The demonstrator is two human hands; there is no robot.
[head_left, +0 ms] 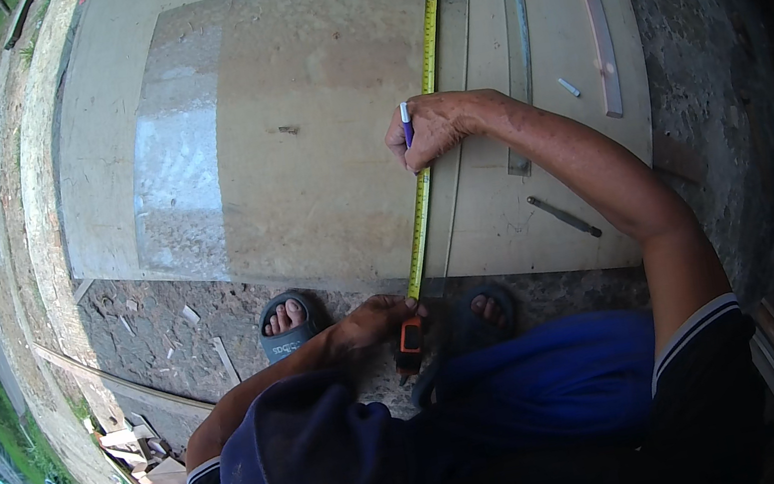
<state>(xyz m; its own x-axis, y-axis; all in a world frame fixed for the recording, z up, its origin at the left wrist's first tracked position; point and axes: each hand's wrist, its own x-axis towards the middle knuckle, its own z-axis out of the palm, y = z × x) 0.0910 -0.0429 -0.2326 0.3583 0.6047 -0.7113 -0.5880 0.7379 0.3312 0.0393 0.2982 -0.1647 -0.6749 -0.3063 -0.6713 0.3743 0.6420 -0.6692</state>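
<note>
Firstly, tape measure [419, 229]: thin yellow strip [418, 245], boxy orange-black case [410, 345]
Sheet [322, 151]: flat, glossy, see-through, on a pale board [498, 224]
Right hand [430, 132]: wrist bent, fingers curled around a purple-white pen [407, 127], placed over the strip
Left hand [374, 321]: low, gripping the strip at the case's mouth
Long axis: strip lies across the sheet, far end leaning right

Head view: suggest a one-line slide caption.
Yellow tape measure across a clear sheet, right hand over it with a pen, left hand at the orange-black case.
</note>
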